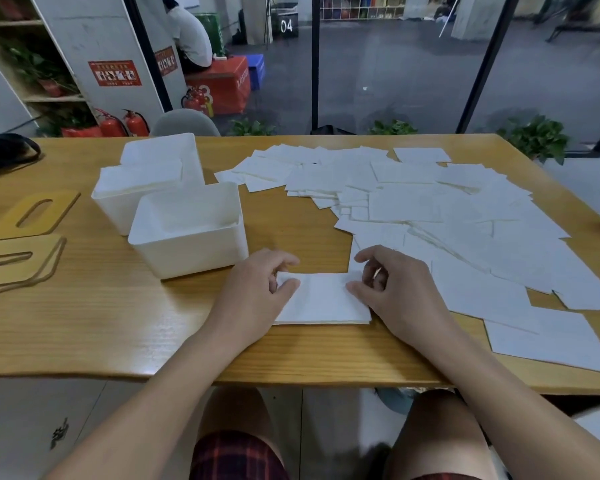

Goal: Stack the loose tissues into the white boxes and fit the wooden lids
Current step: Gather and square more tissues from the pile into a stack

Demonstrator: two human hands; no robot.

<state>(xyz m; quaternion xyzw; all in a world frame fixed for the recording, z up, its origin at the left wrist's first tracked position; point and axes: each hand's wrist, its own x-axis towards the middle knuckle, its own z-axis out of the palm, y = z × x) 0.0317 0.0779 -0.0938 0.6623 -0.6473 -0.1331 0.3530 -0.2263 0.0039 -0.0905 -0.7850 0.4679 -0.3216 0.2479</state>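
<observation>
A wooden desk (pixel 84 327) fills the middle of the frame. Its right half is covered by a wide spread of loose tissues (pixel 447 216), overlapping from the upper centre down to the lower right edge. Three white boxes (pixel 187 251) are grouped at centre left: the nearest shows a low layer of tissues inside, the one behind it on the left is filled to near the rim, and the farthest is seen behind both. Two wooden lids (pixel 18 268) with oval slots are laid flat at the far left, well apart from the boxes. A small stack (pixel 323 299) of tissues is set at the lower centre, just in front of the nearest box. The stack is held at both short ends: its left edge is pinched by the curled left hand (pixel 257 289), its right edge by the curled right hand (pixel 395 289).
</observation>
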